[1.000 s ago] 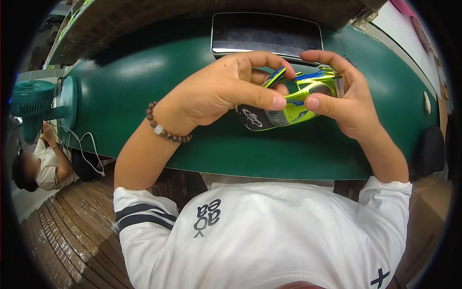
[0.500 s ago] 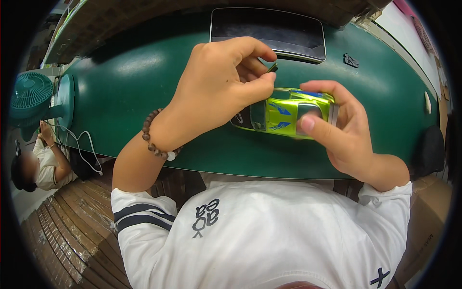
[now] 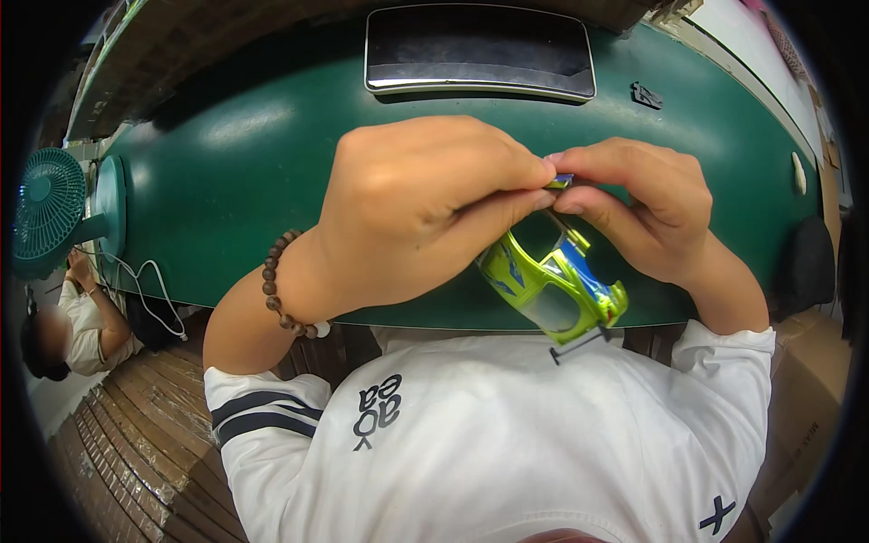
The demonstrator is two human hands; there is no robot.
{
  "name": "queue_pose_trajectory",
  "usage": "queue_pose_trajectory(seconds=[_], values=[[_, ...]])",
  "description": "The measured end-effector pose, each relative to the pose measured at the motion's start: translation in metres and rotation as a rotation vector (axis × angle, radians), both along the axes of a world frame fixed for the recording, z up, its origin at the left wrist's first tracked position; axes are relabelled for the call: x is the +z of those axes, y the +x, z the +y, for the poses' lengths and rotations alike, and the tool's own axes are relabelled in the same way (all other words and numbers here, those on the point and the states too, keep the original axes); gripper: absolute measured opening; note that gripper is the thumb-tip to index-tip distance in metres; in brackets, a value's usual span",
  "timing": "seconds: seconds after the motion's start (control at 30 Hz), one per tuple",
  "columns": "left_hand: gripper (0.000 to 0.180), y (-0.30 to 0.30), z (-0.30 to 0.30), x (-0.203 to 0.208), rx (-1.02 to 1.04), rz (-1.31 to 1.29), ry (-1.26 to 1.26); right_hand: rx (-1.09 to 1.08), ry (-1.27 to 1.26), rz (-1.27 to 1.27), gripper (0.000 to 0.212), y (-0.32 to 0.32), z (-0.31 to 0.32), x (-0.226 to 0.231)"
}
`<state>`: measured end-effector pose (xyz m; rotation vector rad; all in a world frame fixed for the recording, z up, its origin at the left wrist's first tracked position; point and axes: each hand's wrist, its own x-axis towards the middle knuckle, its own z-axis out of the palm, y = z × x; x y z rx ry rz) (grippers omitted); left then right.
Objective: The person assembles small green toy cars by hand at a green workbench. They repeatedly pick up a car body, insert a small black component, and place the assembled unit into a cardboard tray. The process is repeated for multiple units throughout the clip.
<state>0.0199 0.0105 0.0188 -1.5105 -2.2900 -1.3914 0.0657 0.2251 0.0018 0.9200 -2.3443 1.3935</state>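
Note:
The fingertips of my left hand [image 3: 398, 208] and my right hand [image 3: 647, 195] meet over the table, both closed. Between them shows a small green-and-blue car part [image 3: 561, 181], pinched by my left thumb and index finger. Just below hangs a shiny lime-green toy car body [image 3: 552, 281] with blue markings and window openings, tilted toward me. Its upper end lies close under my right thumb, and my left hand hides part of it. A thin black bar [image 3: 579, 347] shows at the lower end. How the part and body join is hidden by my fingers.
A dark-screened tablet-like device [image 3: 480, 54] lies at the back of the green table [image 3: 217, 199]. Right of it is a small black piece [image 3: 646, 96]. At the left edge stand a green fan [image 3: 50, 213] and a white cable [image 3: 149, 281]; another person [image 3: 90, 312] sits beyond.
The toy car body has swung from lying level to hanging tilted toward me. My hands have come together, the right one moving its grip to meet the left fingertips at the small part.

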Motion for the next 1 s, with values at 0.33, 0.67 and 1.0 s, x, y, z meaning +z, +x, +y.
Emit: queue_pose_trajectory(seconds=[0.33, 0.67, 1.0], values=[[0.018, 0.001, 0.005, -0.003, 0.029, 0.147, 0.052, -0.051, 0.066, 0.179, 0.02, 0.0, -0.003, -0.007], [0.014, 0.001, 0.001, -0.002, -0.023, 0.101, 0.029, -0.016, 0.117, 0.3, 0.018, 0.002, -0.007, -0.005], [0.011, 0.005, -0.001, 0.0, -0.026, -0.017, 0.004, -0.07, -0.017, 0.281, 0.019, 0.008, -0.017, -0.013]])
